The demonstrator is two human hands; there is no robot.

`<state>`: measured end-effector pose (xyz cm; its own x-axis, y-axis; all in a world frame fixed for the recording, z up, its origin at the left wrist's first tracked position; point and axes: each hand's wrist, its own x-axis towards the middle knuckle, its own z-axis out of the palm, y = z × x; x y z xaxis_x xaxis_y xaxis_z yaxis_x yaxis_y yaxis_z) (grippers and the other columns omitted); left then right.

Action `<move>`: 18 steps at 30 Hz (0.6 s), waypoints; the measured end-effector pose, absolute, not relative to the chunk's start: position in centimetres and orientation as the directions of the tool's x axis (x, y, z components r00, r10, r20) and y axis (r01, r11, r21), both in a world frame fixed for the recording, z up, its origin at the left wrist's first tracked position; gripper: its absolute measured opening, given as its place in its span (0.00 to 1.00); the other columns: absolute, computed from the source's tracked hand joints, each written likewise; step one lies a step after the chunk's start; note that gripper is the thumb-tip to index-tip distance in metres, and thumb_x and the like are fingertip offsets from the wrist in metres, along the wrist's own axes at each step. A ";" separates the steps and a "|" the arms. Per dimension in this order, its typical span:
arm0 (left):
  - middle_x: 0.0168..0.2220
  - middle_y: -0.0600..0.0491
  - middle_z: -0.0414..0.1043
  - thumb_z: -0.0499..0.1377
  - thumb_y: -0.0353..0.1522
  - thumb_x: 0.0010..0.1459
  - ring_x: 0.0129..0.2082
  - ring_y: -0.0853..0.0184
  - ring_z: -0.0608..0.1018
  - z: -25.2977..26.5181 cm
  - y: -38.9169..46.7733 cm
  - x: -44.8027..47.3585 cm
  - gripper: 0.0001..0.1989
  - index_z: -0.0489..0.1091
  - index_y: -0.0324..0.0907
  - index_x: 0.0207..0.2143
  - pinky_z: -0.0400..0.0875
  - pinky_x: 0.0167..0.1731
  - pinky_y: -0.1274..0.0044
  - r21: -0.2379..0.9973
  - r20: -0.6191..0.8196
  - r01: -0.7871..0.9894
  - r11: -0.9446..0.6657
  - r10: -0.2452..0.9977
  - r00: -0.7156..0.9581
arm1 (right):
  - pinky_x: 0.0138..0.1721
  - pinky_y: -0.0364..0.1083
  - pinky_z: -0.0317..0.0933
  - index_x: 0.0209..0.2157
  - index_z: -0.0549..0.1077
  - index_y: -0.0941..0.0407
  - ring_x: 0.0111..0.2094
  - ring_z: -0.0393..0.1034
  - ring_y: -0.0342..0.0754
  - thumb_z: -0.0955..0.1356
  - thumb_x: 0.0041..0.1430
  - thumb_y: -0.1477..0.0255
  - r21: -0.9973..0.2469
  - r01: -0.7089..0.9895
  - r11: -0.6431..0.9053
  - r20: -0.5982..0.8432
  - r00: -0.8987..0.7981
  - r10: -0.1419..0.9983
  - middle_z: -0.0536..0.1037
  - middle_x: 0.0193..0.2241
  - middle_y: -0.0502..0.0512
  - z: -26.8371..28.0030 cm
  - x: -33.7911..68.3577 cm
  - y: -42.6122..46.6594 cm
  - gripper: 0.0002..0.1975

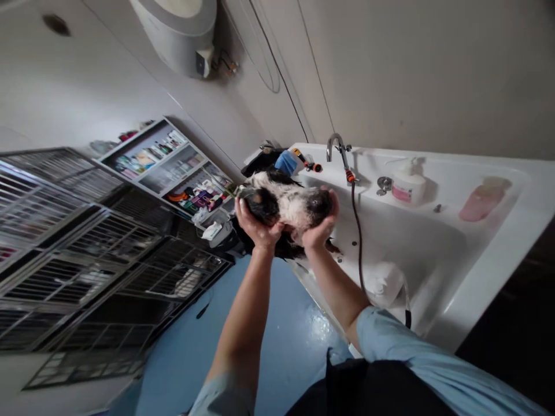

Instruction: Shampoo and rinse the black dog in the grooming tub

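Several bottles in and around the white tub point(498, 271): on the ledge, a pump bottle point(407, 188) with a pink label and, farther right, a pink container point(483, 201); down in the basin, a white jug point(383, 284) near the dark hose point(358, 231). More bottles packed on the tiers of the shelf unit point(139, 178) beyond. Forearms point(248, 297) bare, reaching forward and converging on the wet black-and-white dog point(288, 207) at the tub's left end. Left hand point(256, 229) curved around one side of the head, right hand point(321, 226) cupping the other; both spread to the head's width. Face apparently turned toward the camera wearer, white stripe running between two dark patches. Body behind mostly hidden; impossible to tell its long axis.
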<state>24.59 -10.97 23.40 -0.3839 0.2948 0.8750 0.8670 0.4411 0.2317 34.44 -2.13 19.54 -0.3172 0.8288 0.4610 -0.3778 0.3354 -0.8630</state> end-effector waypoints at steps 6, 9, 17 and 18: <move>0.63 0.31 0.69 0.56 0.54 0.63 0.67 0.44 0.70 20.2 -9.6 23.5 0.41 0.64 0.34 0.68 0.62 0.70 0.56 0.570 0.760 0.717 0.401 0.073 -0.646 | 0.71 0.65 0.61 0.68 0.72 0.52 0.69 0.69 0.63 0.65 0.68 0.43 -0.721 -0.451 0.527 0.693 -0.475 0.542 0.77 0.63 0.62 24.7 42.3 4.6 0.38; 0.66 0.32 0.65 0.50 0.44 0.71 0.70 0.49 0.67 18.5 -7.9 27.5 0.30 0.63 0.38 0.68 0.58 0.72 0.57 0.689 0.698 0.656 0.310 -0.037 -0.715 | 0.73 0.66 0.58 0.69 0.71 0.55 0.69 0.66 0.67 0.72 0.64 0.48 -0.566 -0.208 0.798 0.671 -0.678 0.299 0.72 0.68 0.63 27.5 43.9 4.3 0.39; 0.53 0.38 0.77 0.62 0.37 0.64 0.60 0.53 0.78 11.9 -5.3 37.7 0.11 0.74 0.41 0.45 0.71 0.63 0.64 0.961 0.151 0.084 -0.264 0.243 -0.958 | 0.73 0.75 0.49 0.78 0.47 0.69 0.78 0.44 0.78 0.70 0.68 0.64 -0.026 0.185 0.982 0.497 -0.850 0.174 0.44 0.78 0.82 25.0 43.1 1.0 0.47; 0.47 0.42 0.79 0.62 0.37 0.65 0.54 0.56 0.81 12.3 -5.2 37.3 0.09 0.73 0.42 0.42 0.75 0.58 0.66 0.934 0.005 -0.082 -0.347 0.245 -0.970 | 0.74 0.75 0.46 0.78 0.47 0.68 0.79 0.41 0.76 0.69 0.68 0.66 0.015 0.150 0.989 0.486 -0.865 0.124 0.44 0.78 0.80 24.8 42.8 0.9 0.46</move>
